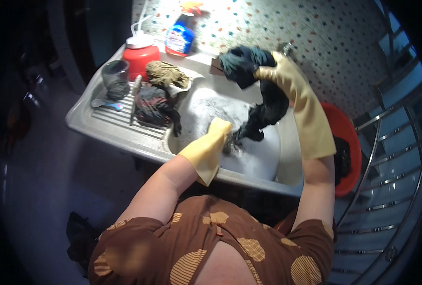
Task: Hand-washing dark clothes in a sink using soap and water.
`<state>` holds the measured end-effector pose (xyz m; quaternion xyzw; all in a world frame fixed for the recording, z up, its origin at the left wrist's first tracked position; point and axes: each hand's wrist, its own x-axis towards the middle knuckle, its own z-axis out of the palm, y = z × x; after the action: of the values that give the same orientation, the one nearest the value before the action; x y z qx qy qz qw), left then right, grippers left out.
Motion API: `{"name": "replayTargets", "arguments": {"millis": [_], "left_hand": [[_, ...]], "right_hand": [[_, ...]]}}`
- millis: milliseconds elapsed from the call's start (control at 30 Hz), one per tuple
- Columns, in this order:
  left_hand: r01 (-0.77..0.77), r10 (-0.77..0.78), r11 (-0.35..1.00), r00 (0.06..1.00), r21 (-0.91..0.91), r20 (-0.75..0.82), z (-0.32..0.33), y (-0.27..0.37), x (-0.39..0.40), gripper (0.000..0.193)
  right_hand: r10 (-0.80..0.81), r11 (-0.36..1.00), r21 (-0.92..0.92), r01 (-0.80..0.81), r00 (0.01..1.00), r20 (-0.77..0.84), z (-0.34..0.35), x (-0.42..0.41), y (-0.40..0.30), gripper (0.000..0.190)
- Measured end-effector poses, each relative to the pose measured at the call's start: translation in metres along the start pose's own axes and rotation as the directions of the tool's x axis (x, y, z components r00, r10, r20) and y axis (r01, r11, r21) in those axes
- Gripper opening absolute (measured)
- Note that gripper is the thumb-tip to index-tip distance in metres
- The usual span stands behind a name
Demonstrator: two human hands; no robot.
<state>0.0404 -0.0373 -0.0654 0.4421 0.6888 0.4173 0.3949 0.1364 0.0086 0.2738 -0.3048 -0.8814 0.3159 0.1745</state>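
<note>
My right hand (273, 69), in a long yellow rubber glove, is closed on a bunched dark wet garment (246, 64) above the far side of the sink basin. The dark cloth hangs down from it to the foamy grey water (268, 156). My left hand (221, 128), in a matching glove, is closed at the water's surface beside the cloth's lower end; its fingertips are hidden, and whether it grips the cloth cannot be told. A dark and reddish bundled cloth (152, 105) lies on the ribbed drainboard (121, 123), with a tan cloth (166, 74) behind it.
A red container with a white lid (141, 55), a clear cup (115, 76), a spoon (107, 104) and a blue spray bottle (179, 37) stand or lie at left and back. A red basin (351, 156) holding dark material is at right, beside a metal rack (389, 156).
</note>
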Motion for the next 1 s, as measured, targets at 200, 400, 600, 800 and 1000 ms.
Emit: {"name": "replayTargets", "arguments": {"millis": [200, 400, 600, 800, 1000], "left_hand": [[0.335, -0.486, 0.659, 0.873, -0.674, -0.041, 0.002, 0.012, 0.014, 0.041], [0.253, -0.040, 0.408, 0.965, -0.877, 0.260, -0.007, 0.101, -0.054, 0.035], [0.241, 0.299, 0.257, 0.901, -0.936, 0.314, -0.005, 0.136, -0.057, 0.033], [0.012, 0.216, 0.587, 0.961, -0.810, 0.170, 0.064, 0.028, 0.041, 0.038], [-0.175, 0.138, 0.795, 0.985, -0.580, -0.109, 0.051, 0.010, 0.070, 0.044]], "right_hand": [[-0.104, 0.992, 0.065, 0.110, 0.990, -0.093, -0.039, 0.052, 0.014, 0.040], [-0.416, 0.898, -0.222, 0.380, 0.897, -0.151, -0.019, -0.022, 0.030, 0.033], [0.234, 0.930, 0.357, -0.091, 0.895, -0.381, -0.047, -0.019, 0.022, 0.039], [0.206, 0.858, 0.503, 0.105, 0.827, -0.523, -0.015, -0.037, 0.071, 0.020], [0.093, 0.915, 0.395, 0.081, 0.911, -0.402, 0.040, -0.018, 0.132, 0.024]]}}
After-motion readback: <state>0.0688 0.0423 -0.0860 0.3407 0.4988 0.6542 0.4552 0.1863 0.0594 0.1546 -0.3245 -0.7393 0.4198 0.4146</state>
